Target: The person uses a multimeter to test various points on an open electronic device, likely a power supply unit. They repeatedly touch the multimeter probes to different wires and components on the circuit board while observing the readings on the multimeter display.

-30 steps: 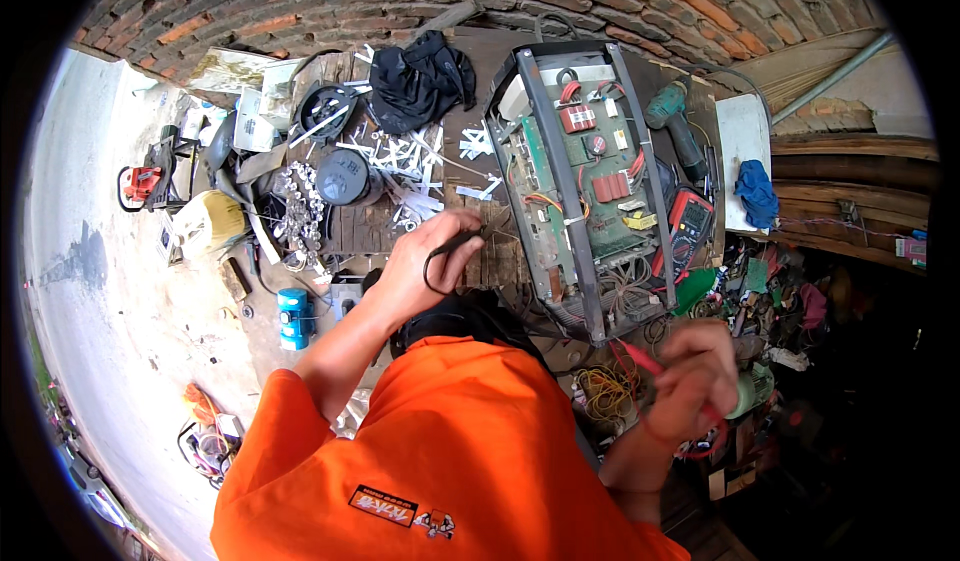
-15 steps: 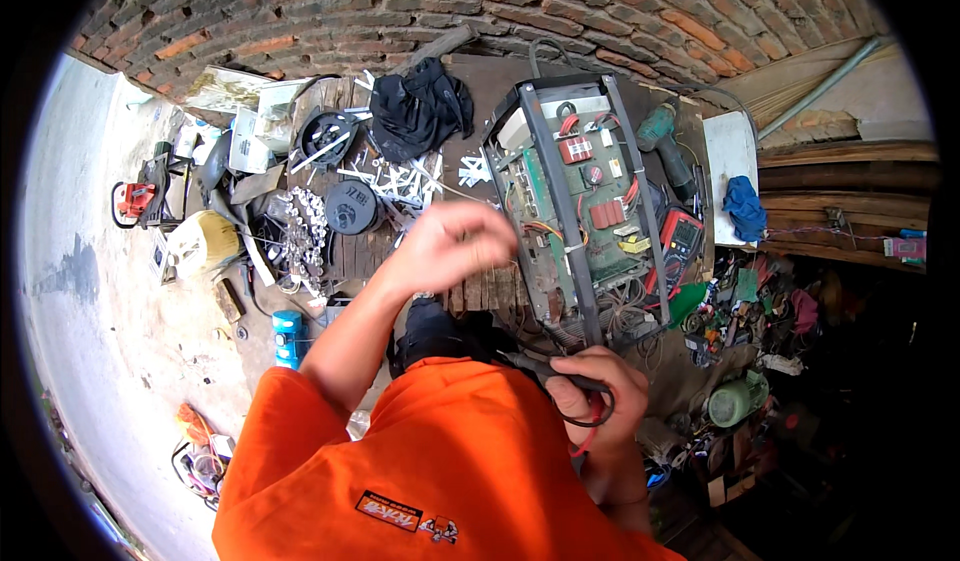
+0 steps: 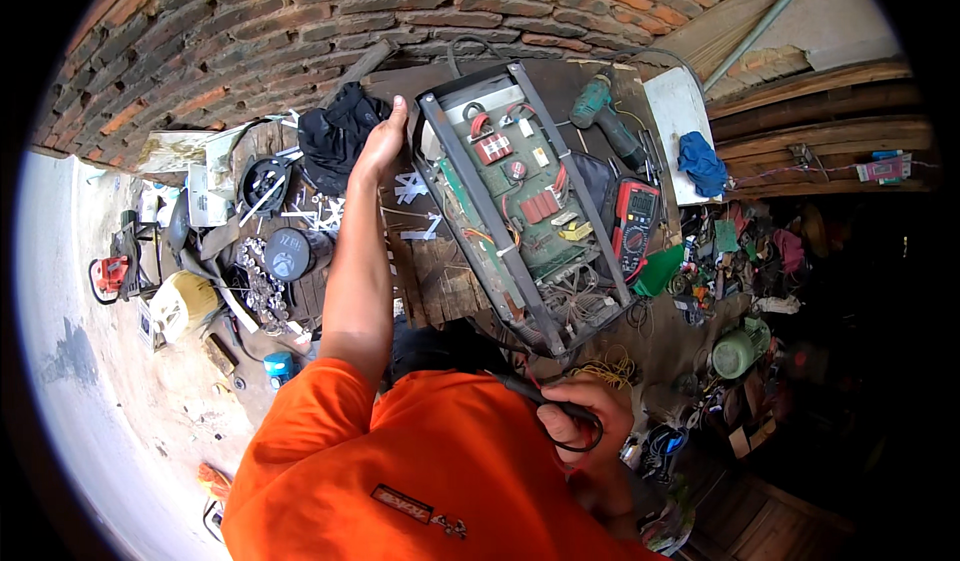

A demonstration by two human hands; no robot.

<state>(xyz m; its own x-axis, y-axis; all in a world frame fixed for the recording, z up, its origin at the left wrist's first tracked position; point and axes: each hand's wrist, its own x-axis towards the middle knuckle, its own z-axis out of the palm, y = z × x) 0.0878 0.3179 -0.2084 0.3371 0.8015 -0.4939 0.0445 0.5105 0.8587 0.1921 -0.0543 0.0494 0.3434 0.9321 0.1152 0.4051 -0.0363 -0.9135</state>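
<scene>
My left hand (image 3: 382,147) reaches forward with its fingers stretched out, beside the left edge of an opened electrical machine (image 3: 540,196). No held thing shows in it, and a crumpled black cloth (image 3: 338,141) lies just to its left. The machine has a dark metal frame around a green circuit board with red parts and wires. Close to my orange shirt, my right hand (image 3: 588,416) is closed around a black test probe (image 3: 522,389), whose cable loops by the fingers. A red multimeter (image 3: 635,223) lies right of the machine.
A green cordless drill (image 3: 605,121) lies at the back right, near a blue cloth (image 3: 703,164) on a white board. To the left are a dark round canister (image 3: 290,254) and white strips. A brick wall (image 3: 400,6) stands behind; clutter covers the floor at right.
My left hand has swung forward and left, from in front of the machine to beside its far left edge. My right hand still grips the probe. The whole view has shifted.
</scene>
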